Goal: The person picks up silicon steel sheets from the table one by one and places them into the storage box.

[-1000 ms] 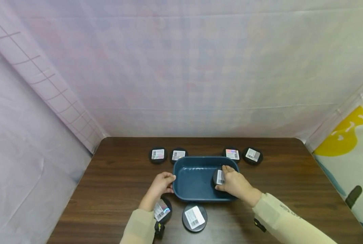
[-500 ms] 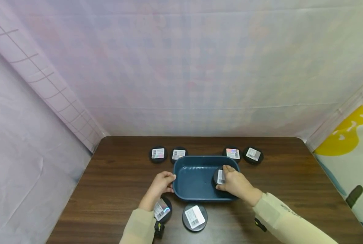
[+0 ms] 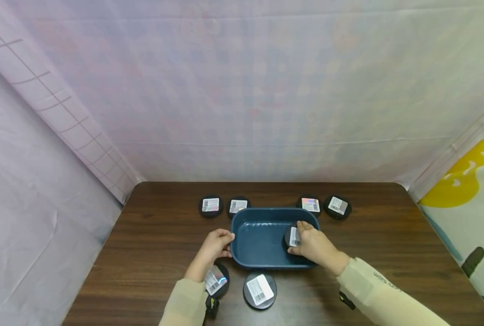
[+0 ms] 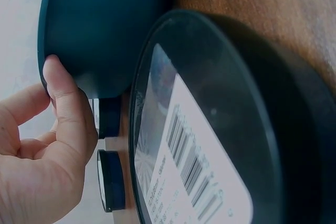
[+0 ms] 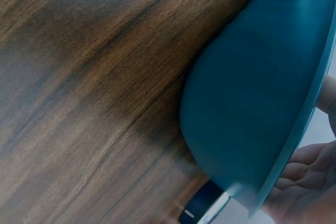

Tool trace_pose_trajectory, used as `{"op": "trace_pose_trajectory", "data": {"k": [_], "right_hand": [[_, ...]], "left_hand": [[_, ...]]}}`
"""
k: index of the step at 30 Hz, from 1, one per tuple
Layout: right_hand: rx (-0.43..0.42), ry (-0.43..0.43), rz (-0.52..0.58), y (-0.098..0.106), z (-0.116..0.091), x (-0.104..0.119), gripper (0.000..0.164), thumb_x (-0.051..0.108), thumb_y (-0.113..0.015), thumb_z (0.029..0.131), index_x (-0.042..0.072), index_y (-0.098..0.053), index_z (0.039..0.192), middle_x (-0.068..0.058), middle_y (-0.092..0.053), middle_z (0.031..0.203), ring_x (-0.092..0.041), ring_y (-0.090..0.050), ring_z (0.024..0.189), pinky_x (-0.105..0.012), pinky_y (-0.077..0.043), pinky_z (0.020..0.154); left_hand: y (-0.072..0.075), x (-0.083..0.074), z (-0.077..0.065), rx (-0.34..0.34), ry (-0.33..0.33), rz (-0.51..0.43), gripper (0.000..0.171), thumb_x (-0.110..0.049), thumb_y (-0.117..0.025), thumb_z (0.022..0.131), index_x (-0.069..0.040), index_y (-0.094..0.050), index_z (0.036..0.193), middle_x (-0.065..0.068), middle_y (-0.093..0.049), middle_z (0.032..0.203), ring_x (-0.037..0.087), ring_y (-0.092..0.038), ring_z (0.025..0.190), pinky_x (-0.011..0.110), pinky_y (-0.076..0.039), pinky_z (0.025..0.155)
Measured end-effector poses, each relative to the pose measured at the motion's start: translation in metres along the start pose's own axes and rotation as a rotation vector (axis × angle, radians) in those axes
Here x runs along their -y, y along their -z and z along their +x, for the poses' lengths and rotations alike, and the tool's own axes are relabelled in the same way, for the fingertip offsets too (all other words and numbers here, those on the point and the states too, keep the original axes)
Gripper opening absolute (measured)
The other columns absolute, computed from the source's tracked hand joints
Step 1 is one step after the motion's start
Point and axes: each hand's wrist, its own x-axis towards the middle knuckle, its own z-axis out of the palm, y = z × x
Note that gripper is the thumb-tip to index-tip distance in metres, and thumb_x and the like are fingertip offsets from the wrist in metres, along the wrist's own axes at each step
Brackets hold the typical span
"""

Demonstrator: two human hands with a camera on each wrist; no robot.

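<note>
A dark blue rectangular basin [image 3: 256,246] with rounded corners stands on the table. My left hand [image 3: 212,249] pinches its left rim between thumb and fingers, as the left wrist view shows. Inside the basin's right end, my right hand [image 3: 317,246] grips a round black container [image 3: 293,236] with a white barcode label. Part of that container is hidden by the hand, and the basin's wall hides it in the right wrist view. Under my left wrist lies another labelled round black container [image 4: 205,145]. One more black container [image 3: 260,290] lies just in front of the basin.
Behind the basin, two black containers [image 3: 211,206] lie at the left and two more black containers [image 3: 337,207] at the right. The brown wooden table [image 3: 144,253] ends at a pale fabric wall [image 3: 266,113].
</note>
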Motion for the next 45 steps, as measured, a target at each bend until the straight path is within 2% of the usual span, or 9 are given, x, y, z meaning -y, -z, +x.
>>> {"op": "trace_pose_trajectory", "data": {"k": [5,11,16,25,32,45], "right_hand": [[0.019,-0.013,0.007,0.001,0.0,0.0,0.088,0.044,-0.073,0.06,-0.017,-0.043,0.115,-0.031,-0.048,0.114,-0.037,-0.046,0.107,-0.044,-0.041,0.086],[0.02,-0.01,0.003,0.002,-0.001,0.001,0.088,0.044,-0.073,0.06,-0.017,-0.043,0.115,-0.03,-0.048,0.114,-0.037,-0.046,0.107,-0.044,-0.041,0.085],[0.012,-0.003,-0.004,0.001,0.0,0.001,0.088,0.044,-0.073,0.059,-0.017,-0.044,0.114,-0.031,-0.048,0.112,-0.037,-0.047,0.106,-0.044,-0.042,0.084],[0.007,-0.004,-0.006,-0.003,0.0,0.0,0.088,0.045,-0.073,0.059,-0.018,-0.043,0.114,-0.031,-0.048,0.112,-0.037,-0.047,0.106,-0.043,-0.041,0.085],[0.029,-0.031,-0.005,-0.003,0.001,0.0,0.088,0.045,-0.073,0.059,-0.017,-0.043,0.115,-0.031,-0.047,0.114,-0.037,-0.046,0.107,-0.043,-0.04,0.087],[0.021,0.013,-0.022,-0.003,0.001,0.001,0.088,0.044,-0.074,0.059,-0.019,-0.044,0.112,-0.033,-0.047,0.113,-0.039,-0.043,0.109,-0.044,-0.039,0.088]], "left_hand": [[-0.003,-0.009,-0.008,0.0,-0.004,0.006,0.024,-0.006,-0.045,0.087,0.015,-0.044,0.1,0.007,-0.044,0.068,0.015,-0.044,0.058,0.026,-0.048,0.053],[-0.003,-0.01,-0.008,-0.003,0.002,0.006,0.024,-0.006,-0.045,0.087,0.014,-0.044,0.1,0.008,-0.044,0.069,0.014,-0.044,0.058,0.024,-0.047,0.051],[-0.001,-0.004,-0.002,-0.006,0.01,0.008,0.024,-0.006,-0.046,0.087,0.014,-0.044,0.1,0.009,-0.044,0.071,0.015,-0.044,0.059,0.024,-0.047,0.051],[0.003,0.017,0.015,-0.016,0.021,-0.002,0.026,-0.011,-0.05,0.086,0.011,-0.046,0.1,0.007,-0.045,0.069,0.015,-0.045,0.058,0.025,-0.047,0.049],[0.002,0.02,0.016,-0.025,0.012,0.005,0.025,-0.011,-0.05,0.085,0.011,-0.047,0.098,0.007,-0.044,0.067,0.014,-0.044,0.056,0.025,-0.048,0.048],[0.003,0.021,0.017,-0.022,0.01,-0.001,0.026,-0.011,-0.051,0.085,0.011,-0.048,0.098,0.006,-0.044,0.067,0.014,-0.044,0.056,0.025,-0.047,0.048]]}}
